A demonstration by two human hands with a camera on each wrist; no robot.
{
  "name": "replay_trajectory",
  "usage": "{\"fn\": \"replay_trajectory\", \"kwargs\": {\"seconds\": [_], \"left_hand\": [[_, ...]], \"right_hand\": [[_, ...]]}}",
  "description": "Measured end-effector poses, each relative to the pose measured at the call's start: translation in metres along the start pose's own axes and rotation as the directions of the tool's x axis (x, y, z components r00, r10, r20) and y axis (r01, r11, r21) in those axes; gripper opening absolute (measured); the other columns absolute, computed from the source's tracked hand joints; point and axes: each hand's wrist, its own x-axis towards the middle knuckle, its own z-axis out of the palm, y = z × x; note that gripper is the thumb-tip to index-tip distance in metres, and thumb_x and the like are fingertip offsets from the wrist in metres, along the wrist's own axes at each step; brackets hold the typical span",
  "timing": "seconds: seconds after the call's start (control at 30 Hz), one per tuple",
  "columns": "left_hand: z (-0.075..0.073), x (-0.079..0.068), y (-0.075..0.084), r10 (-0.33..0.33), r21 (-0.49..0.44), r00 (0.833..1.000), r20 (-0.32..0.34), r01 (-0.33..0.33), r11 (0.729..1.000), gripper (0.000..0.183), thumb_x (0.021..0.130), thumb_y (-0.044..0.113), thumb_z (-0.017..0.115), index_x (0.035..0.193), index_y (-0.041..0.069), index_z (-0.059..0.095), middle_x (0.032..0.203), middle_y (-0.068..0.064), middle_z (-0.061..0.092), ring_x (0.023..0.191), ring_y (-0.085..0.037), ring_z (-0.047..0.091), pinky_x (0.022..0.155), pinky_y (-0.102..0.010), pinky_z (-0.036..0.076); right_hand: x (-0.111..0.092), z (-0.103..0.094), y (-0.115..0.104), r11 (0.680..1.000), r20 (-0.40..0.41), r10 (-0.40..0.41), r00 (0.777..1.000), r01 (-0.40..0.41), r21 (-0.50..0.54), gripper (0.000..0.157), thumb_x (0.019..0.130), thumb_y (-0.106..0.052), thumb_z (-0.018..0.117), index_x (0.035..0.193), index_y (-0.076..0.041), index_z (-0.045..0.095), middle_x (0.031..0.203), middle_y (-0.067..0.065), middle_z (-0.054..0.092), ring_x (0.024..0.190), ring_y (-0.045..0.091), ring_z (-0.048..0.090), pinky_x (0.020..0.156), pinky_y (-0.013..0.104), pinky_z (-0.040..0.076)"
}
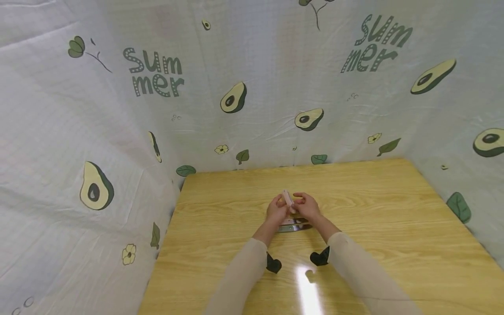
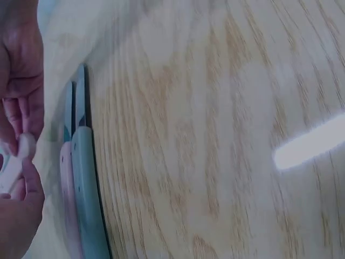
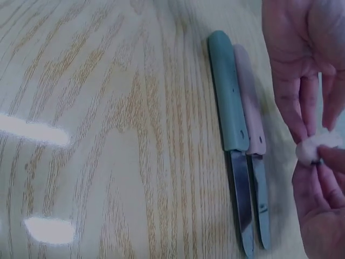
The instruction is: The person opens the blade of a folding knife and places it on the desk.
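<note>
Both hands meet over the table around a slim pale pink object (image 1: pixel 288 199), whose kind I cannot tell. My left hand (image 1: pixel 277 211) pinches it from the left, and my right hand (image 1: pixel 308 207) pinches its right side. In the right wrist view the object's rounded end (image 3: pixel 310 151) shows between the fingertips, with a small dark part beside it. Just on the near side of the hands, two knives lie side by side: one with a green handle (image 3: pixel 229 97), closer to me, and one with a pink handle (image 3: pixel 250 102). Their blades point right.
A light wood table (image 1: pixel 220 197) spreads around the hands. White cloth (image 1: pixel 267 52) printed with avocados, leaves and lettering hangs behind it and along both sides. A bright light reflection (image 1: pixel 309 288) falls on the near tabletop.
</note>
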Motion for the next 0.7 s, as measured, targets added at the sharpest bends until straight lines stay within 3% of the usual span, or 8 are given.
{"fn": "replay_trajectory", "kwargs": {"seconds": [0.13, 0.27, 0.4, 0.57, 0.7], "left_hand": [[-0.006, -0.002, -0.001, 0.066, 0.155, 0.997, 0.027, -0.069, 0.985, 0.058, 0.088, 0.002, 0.064, 0.143, 0.010, 0.047, 0.119, -0.016, 0.068, 0.096, -0.017, 0.068, 0.076, -0.022, 0.057], [-0.012, -0.009, 0.000, 0.117, 0.252, 0.984, 0.135, -0.149, 0.956, 0.065, 0.088, 0.011, 0.068, 0.147, 0.016, 0.042, 0.119, -0.011, 0.066, 0.089, -0.010, 0.065, 0.067, -0.020, 0.055], [-0.017, -0.014, 0.002, 0.185, 0.274, 0.961, 0.204, -0.238, 0.932, 0.067, 0.089, 0.017, 0.070, 0.148, 0.013, 0.039, 0.125, -0.013, 0.064, 0.089, -0.012, 0.067, 0.064, -0.021, 0.055], [-0.020, -0.015, 0.000, 0.246, 0.273, 0.944, 0.218, -0.301, 0.914, 0.056, 0.091, 0.010, 0.066, 0.142, 0.005, 0.046, 0.131, -0.018, 0.061, 0.106, -0.023, 0.068, 0.072, -0.021, 0.058], [-0.020, -0.013, -0.003, 0.293, 0.287, 0.928, 0.232, -0.353, 0.891, 0.045, 0.093, 0.005, 0.061, 0.136, 0.002, 0.053, 0.130, -0.019, 0.061, 0.113, -0.024, 0.064, 0.080, -0.023, 0.058]], "right_hand": [[0.001, -0.001, 0.000, 0.993, 0.091, -0.018, 0.996, 0.007, 0.119, 0.043, 0.091, 0.000, 0.063, 0.131, 0.009, 0.052, 0.096, 0.013, 0.062, 0.078, 0.009, 0.060, 0.070, 0.025, 0.058], [0.000, -0.002, -0.003, 0.976, 0.139, 0.014, 0.990, -0.044, 0.213, 0.047, 0.092, -0.004, 0.062, 0.136, 0.009, 0.048, 0.096, 0.007, 0.058, 0.077, 0.009, 0.061, 0.069, 0.024, 0.059], [-0.003, -0.002, -0.008, 0.976, 0.139, 0.004, 0.990, -0.034, 0.216, 0.054, 0.091, -0.003, 0.063, 0.140, 0.006, 0.044, 0.101, 0.011, 0.055, 0.075, 0.009, 0.061, 0.067, 0.023, 0.058], [-0.004, -0.003, -0.011, 0.971, 0.156, -0.010, 0.988, -0.027, 0.237, 0.074, 0.090, -0.002, 0.065, 0.152, -0.003, 0.025, 0.116, 0.020, 0.050, 0.076, 0.009, 0.063, 0.075, 0.032, 0.060], [-0.003, -0.005, -0.009, 0.959, 0.169, -0.014, 0.986, -0.034, 0.282, 0.086, 0.089, 0.000, 0.065, 0.156, -0.012, 0.012, 0.115, 0.019, 0.051, 0.073, 0.009, 0.065, 0.077, 0.035, 0.060]]}}
